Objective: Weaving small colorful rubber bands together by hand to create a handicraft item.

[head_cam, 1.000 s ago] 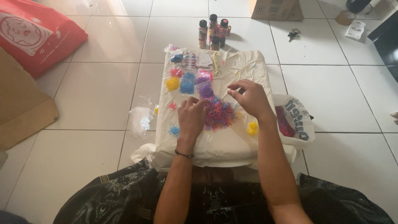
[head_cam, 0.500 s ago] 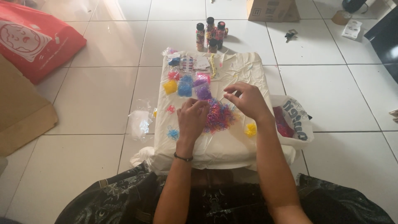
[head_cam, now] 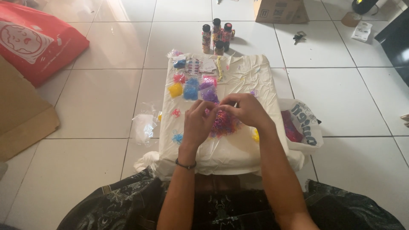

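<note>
Two hands were brought together over a mixed pile of small pink and purple loops (head_cam: 223, 122) on a white-covered bench (head_cam: 247, 74). The left hand (head_cam: 197, 123) and the right hand (head_cam: 248, 110) were held fingertip to fingertip, with the fingers curled in a pinch over the pile's upper edge; what was pinched between them was too small to be made out, though a loop from the pile seemed likely. Sorting by colour was judged to be the step in hand, and a fine fingertip pick of one loop from the tangle would be called for next.

Small sorted heaps were laid around the pile: yellow (head_cam: 175, 89), blue (head_cam: 190, 90) and purple (head_cam: 209, 96) behind it, a light blue cluster (head_cam: 178, 137) beside the left wrist, another yellow heap (head_cam: 255, 135) under the right forearm. Several dark-capped bottles (head_cam: 217, 35) were stood on the tiled floor beyond the bench, and a printed plastic bag (head_cam: 304, 123) was set at its right edge.
</note>
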